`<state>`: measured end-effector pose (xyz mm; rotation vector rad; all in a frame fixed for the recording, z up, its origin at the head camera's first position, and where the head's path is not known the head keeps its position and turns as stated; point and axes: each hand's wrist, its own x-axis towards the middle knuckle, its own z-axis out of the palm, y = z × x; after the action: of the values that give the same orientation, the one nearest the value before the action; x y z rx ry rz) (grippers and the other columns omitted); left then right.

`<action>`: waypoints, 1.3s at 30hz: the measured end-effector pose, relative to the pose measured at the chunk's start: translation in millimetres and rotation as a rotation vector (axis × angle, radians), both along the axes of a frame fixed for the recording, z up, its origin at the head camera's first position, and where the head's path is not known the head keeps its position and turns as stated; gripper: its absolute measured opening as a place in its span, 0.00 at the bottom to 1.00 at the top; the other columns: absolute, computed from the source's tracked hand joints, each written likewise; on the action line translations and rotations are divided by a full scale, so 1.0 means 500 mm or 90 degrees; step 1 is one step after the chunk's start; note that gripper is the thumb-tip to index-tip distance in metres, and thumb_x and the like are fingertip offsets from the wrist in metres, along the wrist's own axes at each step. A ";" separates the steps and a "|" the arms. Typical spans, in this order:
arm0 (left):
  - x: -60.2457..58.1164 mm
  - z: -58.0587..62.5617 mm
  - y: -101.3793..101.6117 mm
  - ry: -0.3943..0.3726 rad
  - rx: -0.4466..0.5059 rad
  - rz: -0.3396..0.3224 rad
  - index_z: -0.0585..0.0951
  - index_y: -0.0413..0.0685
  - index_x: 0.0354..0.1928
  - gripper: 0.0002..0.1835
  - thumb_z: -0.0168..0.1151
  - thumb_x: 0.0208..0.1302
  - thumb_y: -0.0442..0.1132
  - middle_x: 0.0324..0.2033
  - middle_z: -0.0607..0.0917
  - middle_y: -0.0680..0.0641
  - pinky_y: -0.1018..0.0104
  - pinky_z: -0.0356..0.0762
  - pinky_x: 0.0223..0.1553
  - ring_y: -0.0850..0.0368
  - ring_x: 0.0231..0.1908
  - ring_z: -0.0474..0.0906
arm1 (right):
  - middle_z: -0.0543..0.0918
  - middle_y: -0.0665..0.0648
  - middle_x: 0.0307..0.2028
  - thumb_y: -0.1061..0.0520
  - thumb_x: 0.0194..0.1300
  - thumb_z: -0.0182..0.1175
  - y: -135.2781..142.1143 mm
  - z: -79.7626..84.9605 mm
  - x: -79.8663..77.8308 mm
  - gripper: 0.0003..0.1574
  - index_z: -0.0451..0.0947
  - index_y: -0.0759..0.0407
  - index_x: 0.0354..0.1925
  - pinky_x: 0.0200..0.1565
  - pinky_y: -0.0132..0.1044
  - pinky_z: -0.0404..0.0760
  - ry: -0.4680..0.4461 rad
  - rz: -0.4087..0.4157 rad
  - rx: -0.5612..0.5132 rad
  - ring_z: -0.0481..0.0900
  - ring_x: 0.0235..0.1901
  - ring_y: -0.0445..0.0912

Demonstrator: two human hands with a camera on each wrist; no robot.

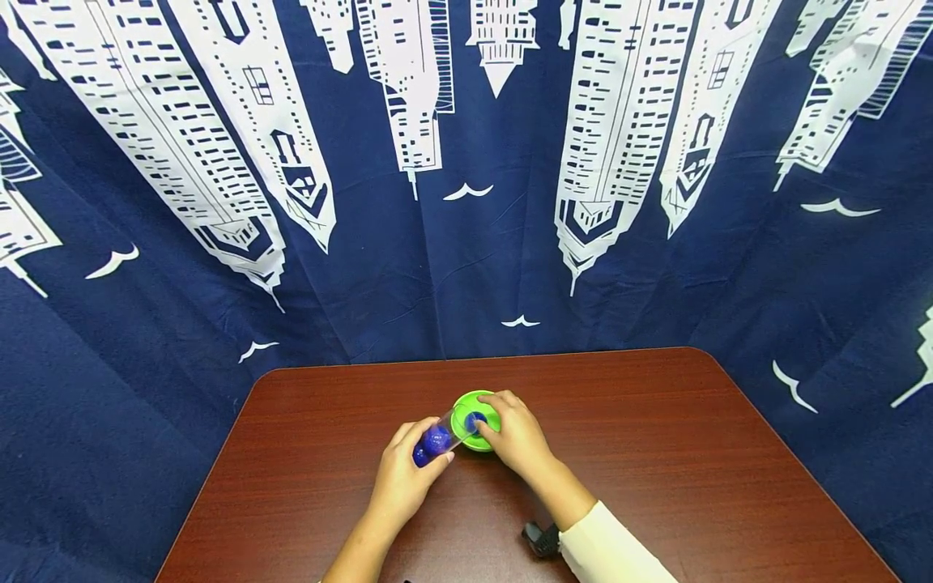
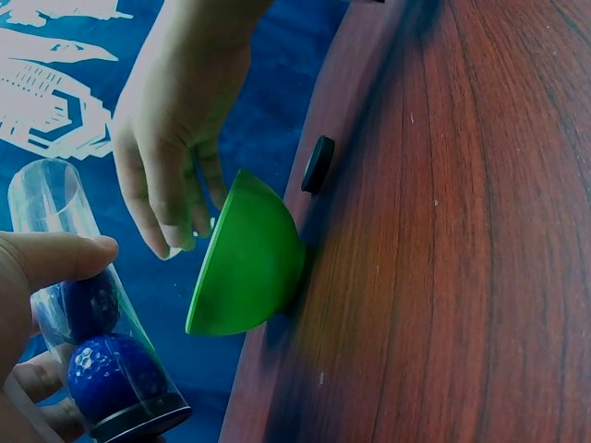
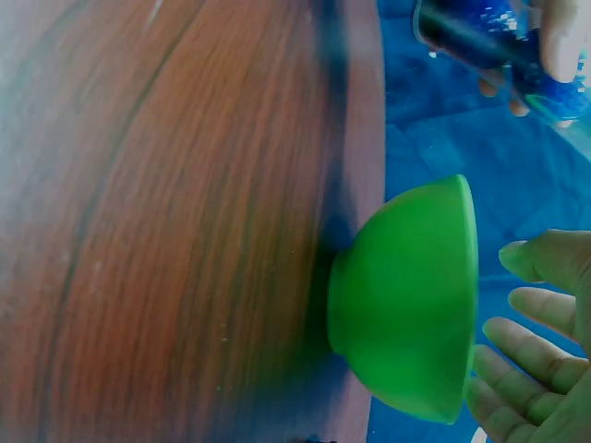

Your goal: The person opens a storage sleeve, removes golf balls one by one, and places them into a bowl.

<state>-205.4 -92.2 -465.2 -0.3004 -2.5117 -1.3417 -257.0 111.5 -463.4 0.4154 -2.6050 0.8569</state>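
At lower centre, the left hand [image 1: 403,473] clamps its fingers round a clear tube [image 1: 453,429] of golf balls [image 2: 109,377], likely stiff, light, slippery, best held mid-wall; right hand [image 1: 521,439], fingers apart, above a green bowl [image 3: 406,295].

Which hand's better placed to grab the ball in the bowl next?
Right, I'd say: the right hand is at the bowl, close to the ball, fingers spread and empty. The left hand is busy gripping the tube with two balls.
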 end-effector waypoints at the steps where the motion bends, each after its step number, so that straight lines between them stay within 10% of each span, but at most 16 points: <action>1: 0.000 0.000 0.000 0.000 -0.001 0.000 0.81 0.57 0.59 0.29 0.78 0.54 0.41 0.51 0.83 0.53 0.57 0.80 0.51 0.57 0.50 0.81 | 0.84 0.57 0.49 0.56 0.58 0.73 0.002 0.002 0.003 0.24 0.83 0.58 0.54 0.56 0.49 0.81 0.004 0.004 -0.010 0.83 0.52 0.53; 39: -0.003 0.020 -0.003 0.116 -0.079 -0.010 0.84 0.54 0.57 0.30 0.81 0.48 0.37 0.46 0.84 0.52 0.51 0.81 0.53 0.54 0.49 0.83 | 0.83 0.64 0.53 0.59 0.70 0.63 0.041 0.038 0.084 0.21 0.80 0.63 0.59 0.46 0.33 0.85 -0.176 0.171 -0.314 0.86 0.48 0.56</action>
<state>-206.7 -93.6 -455.3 -0.4471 -2.4468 -1.1121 -214.9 132.0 -444.3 0.5392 -2.4764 1.7019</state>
